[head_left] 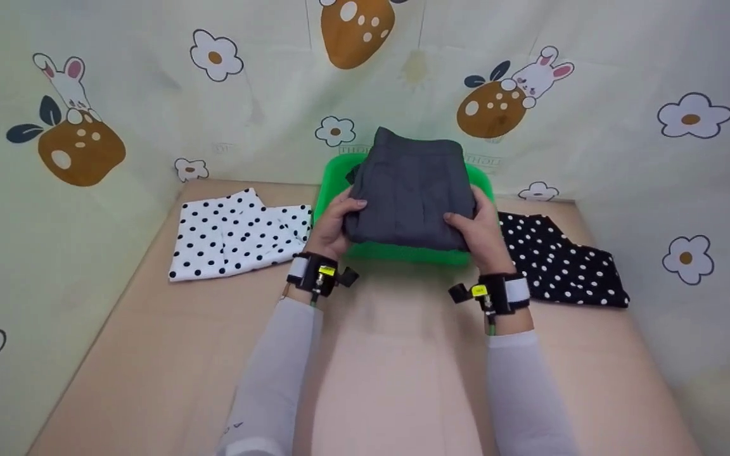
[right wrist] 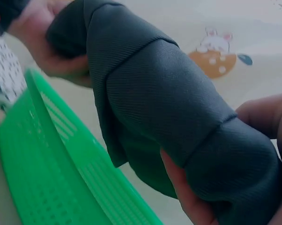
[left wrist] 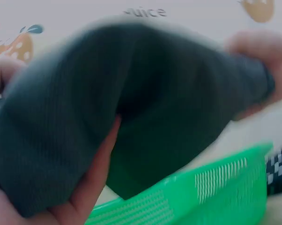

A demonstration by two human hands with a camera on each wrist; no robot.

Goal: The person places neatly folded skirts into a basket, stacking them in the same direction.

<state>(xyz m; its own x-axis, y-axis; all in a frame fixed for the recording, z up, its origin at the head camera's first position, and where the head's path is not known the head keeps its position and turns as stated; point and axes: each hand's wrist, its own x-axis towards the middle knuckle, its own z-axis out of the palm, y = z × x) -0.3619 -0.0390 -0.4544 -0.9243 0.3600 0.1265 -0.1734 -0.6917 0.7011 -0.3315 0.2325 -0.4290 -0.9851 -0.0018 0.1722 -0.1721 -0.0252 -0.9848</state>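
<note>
A folded dark grey garment point(head_left: 409, 190), with seams or pleats across its face, is held up over the green basket point(head_left: 403, 254). My left hand point(head_left: 333, 221) grips its left edge, thumb on top and fingers underneath. At the opposite edge my right hand point(head_left: 484, 231) holds it in the same way. In the left wrist view the cloth point(left wrist: 178, 108) arches between the hands, above the slotted basket rim point(left wrist: 220, 178). The right wrist view shows the thick folded side of the cloth point(right wrist: 159, 93), with fingers curled beneath. Most of the basket's inside is hidden behind the garment.
A folded white cloth with black dots point(head_left: 225, 234) lies left of the basket. On the right lies a folded black cloth with white dots point(head_left: 561, 266). Patterned curtain walls point(head_left: 263, 126) enclose the beige table point(head_left: 397, 354) at the back and both sides.
</note>
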